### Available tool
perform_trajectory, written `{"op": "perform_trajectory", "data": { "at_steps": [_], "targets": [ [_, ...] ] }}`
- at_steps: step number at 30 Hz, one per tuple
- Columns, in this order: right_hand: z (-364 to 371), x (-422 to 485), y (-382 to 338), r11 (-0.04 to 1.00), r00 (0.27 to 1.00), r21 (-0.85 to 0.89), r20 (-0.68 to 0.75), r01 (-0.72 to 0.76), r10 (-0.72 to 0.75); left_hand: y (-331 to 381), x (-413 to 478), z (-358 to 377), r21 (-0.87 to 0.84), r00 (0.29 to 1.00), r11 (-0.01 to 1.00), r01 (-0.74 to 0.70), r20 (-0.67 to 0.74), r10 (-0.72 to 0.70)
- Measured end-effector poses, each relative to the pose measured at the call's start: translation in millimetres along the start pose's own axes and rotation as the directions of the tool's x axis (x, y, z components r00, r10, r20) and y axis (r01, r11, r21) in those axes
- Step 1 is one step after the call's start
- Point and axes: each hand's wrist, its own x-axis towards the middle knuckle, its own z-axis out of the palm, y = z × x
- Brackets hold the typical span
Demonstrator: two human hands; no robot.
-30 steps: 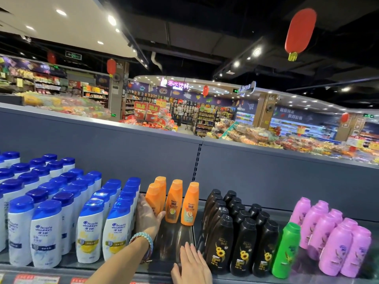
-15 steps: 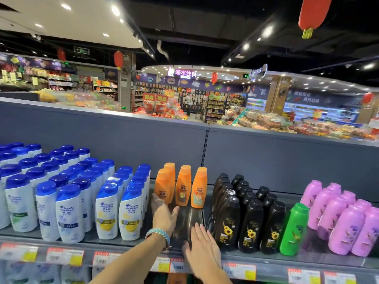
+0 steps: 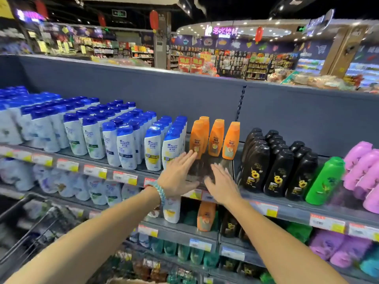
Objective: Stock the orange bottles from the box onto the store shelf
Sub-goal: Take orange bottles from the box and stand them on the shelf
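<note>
Four orange bottles (image 3: pixel 215 138) stand far back on the shelf (image 3: pixel 293 211). Our left hand (image 3: pixel 178 175) and right hand (image 3: pixel 222 184) hover flat, fingers straight, holding nothing. We judge a careless sweep could topple them into the black bottles (image 3: pixel 274 169) on the right.

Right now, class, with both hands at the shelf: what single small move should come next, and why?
Probably lower both hands to fetch more bottles. The left hand and right hand are open and hold nothing, and the shelf lies bare in front of the four orange bottles. The box is not clearly in view.
</note>
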Motion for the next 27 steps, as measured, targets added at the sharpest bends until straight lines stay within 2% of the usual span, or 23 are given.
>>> {"op": "perform_trajectory", "data": {
  "at_steps": [7, 12, 16, 19, 21, 24, 27],
  "targets": [
    [32, -51, -27, 0.970, 0.992, 0.234, 0.090, 0.067, -0.090, -36, -103, 5, 0.093, 0.979, 0.979, 0.181, 0.084, -0.188],
    [65, -77, -30, 0.969, 0.979, 0.215, 0.136, 0.118, -0.149, -48, -155, 28, 0.095, 0.947, 0.958, 0.269, 0.153, -0.281],
    [113, -99, -35, 0.969, 0.962, 0.238, 0.242, 0.071, -0.130, -53, -186, 47, 0.064, 0.909, 0.922, 0.382, 0.157, -0.387],
    [163, -121, -31, 0.975, 0.923, 0.221, 0.372, 0.013, -0.096, -59, -215, 72, 0.032, 0.879, 0.897, 0.440, 0.191, -0.438],
    [191, -139, -28, 0.978, 0.898, 0.207, 0.430, -0.003, -0.088, -66, -234, 90, 0.070, 0.856, 0.879, 0.471, 0.204, -0.475],
    [235, -167, -26, 0.978, 0.840, 0.205, 0.535, -0.025, -0.091, -78, -264, 120, 0.085, 0.785, 0.815, 0.574, 0.226, -0.577],
    [280, -190, -17, 0.977, 0.764, 0.188, 0.643, -0.097, -0.048, -87, -296, 156, 0.081, 0.714, 0.771, 0.632, 0.326, -0.619]
  ]
}}
